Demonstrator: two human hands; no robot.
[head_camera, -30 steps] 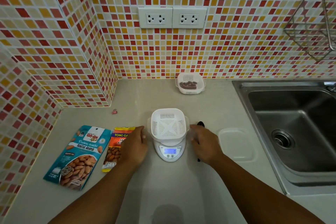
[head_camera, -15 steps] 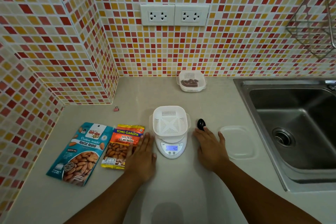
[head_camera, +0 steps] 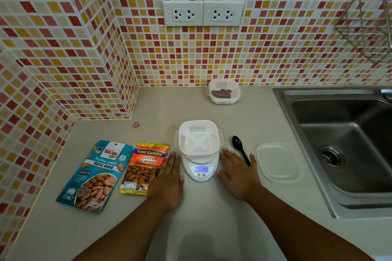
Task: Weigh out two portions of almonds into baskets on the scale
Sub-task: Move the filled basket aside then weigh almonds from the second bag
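**Both palms flat beside the scale, empty basket on top**

The left hand [head_camera: 167,180] lies flat on the counter [head_camera: 212,229], fingers straight and together, holding nothing; its fingertips overlap the right edge of the orange salted-almond packet [head_camera: 144,167]. The right hand [head_camera: 238,174] lies flat too, fingers spread wide and empty, its outer side touching the handle of a black spoon [head_camera: 240,148].

Between the two hands sits the white scale [head_camera: 200,170], its lit display showing digits. On its platform rests a white slotted basket [head_camera: 199,137] with nothing in it, just beyond both sets of fingertips.

Left of the orange packet lies a teal roasted-almond pouch [head_camera: 95,176]. Right of the spoon is a clear lid [head_camera: 275,162], then the steel sink [head_camera: 347,144]. Well back against the mosaic wall, a second white basket [head_camera: 223,92] holds some dark almonds. A small pink clip [head_camera: 135,124] lies near the wall corner.
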